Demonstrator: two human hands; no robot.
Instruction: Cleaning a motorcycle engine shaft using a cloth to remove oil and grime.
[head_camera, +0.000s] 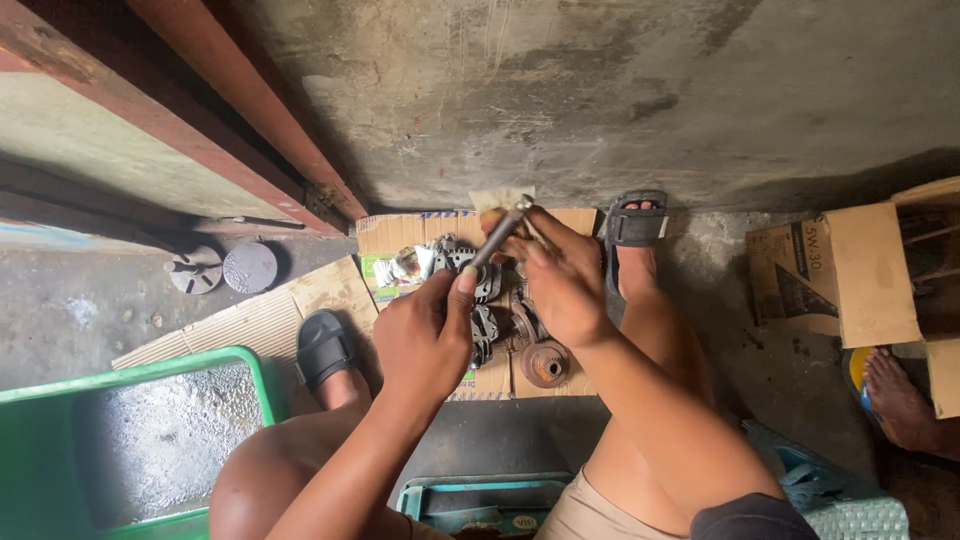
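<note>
My left hand grips the lower end of a thin grey metal shaft that slants up to the right. My right hand holds a small tan piece of sandpaper pinched around the shaft's upper end. Both hands hover above dismantled metal motor parts lying on flattened cardboard on the floor. A rusty round pulley lies just below my right hand. My knees and sandalled feet frame the parts on both sides.
A green plastic tub stands at lower left. Two round metal discs lie near a red-brown door frame. An open cardboard box sits at right, with another person's bare foot beside it. A concrete wall rises ahead.
</note>
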